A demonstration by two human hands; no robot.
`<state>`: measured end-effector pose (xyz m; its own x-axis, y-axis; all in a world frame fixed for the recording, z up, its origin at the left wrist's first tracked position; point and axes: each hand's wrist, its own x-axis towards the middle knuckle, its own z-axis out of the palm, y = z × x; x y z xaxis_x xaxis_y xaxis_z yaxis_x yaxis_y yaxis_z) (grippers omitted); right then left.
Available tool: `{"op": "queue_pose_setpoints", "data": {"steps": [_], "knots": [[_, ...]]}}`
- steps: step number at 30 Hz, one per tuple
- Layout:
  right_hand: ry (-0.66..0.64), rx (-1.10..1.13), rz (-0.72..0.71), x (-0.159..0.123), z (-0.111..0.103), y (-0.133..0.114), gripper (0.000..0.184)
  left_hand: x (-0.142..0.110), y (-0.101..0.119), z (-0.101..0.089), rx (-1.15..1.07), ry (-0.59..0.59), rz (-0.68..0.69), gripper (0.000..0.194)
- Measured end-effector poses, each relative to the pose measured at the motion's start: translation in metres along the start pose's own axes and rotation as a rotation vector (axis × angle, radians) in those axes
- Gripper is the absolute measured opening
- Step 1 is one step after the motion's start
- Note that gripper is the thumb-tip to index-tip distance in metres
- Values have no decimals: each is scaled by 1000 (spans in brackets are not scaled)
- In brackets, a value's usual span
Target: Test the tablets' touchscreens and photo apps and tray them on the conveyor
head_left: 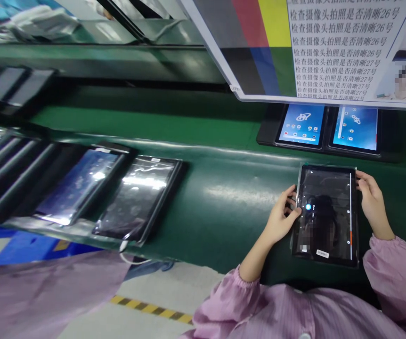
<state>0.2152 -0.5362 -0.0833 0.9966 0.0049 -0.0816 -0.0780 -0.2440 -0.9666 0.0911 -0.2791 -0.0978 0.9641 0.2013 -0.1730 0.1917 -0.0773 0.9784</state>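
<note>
A black tablet (326, 188) is held upright in its long direction between my two hands, above the green bench. Its dark screen shows a camera-like display with a blue round button, an orange mark at the right side and a small white label near the bottom. My left hand (280, 219) grips the tablet's left edge, thumb on the front and fingers curled behind. At the upper right edge, my right hand (374, 202) holds it with bent fingers. Beyond it, two lit tablets (301, 123) with blue screens lie in a dark holder, partly under a hanging chart.
The test chart (330, 56) with colour blocks and printed lines hangs above the bench (217, 202). Several tablets (139, 197) lie along the left, one with a white cable (123, 247). Further back are two more devices (15, 87). Yellow-black floor tape (150, 308) runs below.
</note>
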Motion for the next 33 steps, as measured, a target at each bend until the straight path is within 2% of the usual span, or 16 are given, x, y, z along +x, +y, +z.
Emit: {"op": "queue_pose_setpoints", "data": {"steps": [7, 10, 13, 27, 33], "knots": [[-4, 0, 3, 2, 0, 4, 45, 60, 14, 6, 24, 101, -77, 49], [-1, -9, -4, 3, -1, 5, 44, 85, 21, 9, 42, 145, -75, 41], [-2, -21, 1, 5, -4, 5, 44, 98, 25, 11, 57, 180, -45, 34], [-60, 4, 38, 5, -5, 6, 48, 104, 29, 21, 74, 285, 9, 32], [-73, 8, 41, 4, -5, 5, 48, 95, 19, 15, -9, 209, -23, 34]]}}
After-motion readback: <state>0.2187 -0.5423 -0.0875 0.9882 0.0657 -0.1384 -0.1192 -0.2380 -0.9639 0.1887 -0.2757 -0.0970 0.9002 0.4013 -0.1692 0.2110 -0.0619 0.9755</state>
